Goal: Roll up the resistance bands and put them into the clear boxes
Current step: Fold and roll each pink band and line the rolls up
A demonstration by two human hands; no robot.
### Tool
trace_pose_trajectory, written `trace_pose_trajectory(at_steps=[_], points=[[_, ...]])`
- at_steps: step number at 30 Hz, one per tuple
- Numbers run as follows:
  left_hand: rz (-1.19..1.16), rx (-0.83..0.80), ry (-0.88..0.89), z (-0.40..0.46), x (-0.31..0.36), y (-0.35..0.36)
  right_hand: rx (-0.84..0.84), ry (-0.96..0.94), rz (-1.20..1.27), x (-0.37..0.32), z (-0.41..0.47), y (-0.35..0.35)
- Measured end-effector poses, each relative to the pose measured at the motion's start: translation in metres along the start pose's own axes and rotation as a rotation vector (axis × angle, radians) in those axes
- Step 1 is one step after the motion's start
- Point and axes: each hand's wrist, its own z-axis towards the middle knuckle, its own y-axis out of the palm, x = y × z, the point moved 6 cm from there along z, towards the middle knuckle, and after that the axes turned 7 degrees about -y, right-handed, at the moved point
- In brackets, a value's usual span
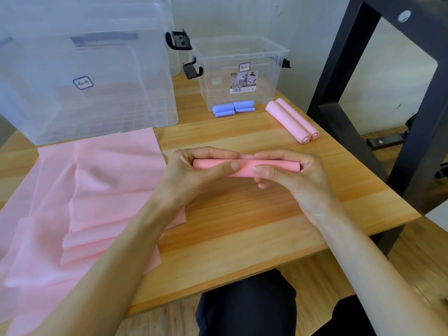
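A rolled pink band (pixel 246 168) lies crosswise just above the wooden table (pixel 242 214). My left hand (pixel 194 173) grips its left half and my right hand (pixel 288 173) grips its right half, fingers curled over the top and thumbs in front. A pile of unrolled pink bands (pixel 84 202) spreads over the table's left side. Two finished pink rolls (pixel 292 120) lie side by side at the back right. Blue rolls (pixel 232 108) sit in front of the small clear box (pixel 240 71). The large clear box (pixel 84 76) stands at the back left.
A black metal frame (pixel 363 81) rises at the right beside the table's edge. Black latches (pixel 179 41) hang from the boxes. A white wall stands behind the boxes. My dark-clothed knee (pixel 244 301) is below the table's front edge.
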Motion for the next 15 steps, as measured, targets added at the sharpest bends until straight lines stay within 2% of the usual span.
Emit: trace_pose_trajectory(at_steps=[4, 10, 15], points=[[0.046, 0.011, 0.093, -0.003, 0.005, 0.002, 0.046, 0.027, 0.003, 0.003, 0.0, -0.003], [-0.029, 0.009, -0.051, 0.001, -0.005, -0.002, -0.005, -0.037, -0.121, 0.0, -0.001, 0.0], [-0.063, -0.007, -0.014, 0.0, -0.002, 0.001, 0.042, -0.015, -0.044, 0.001, 0.001, -0.002]])
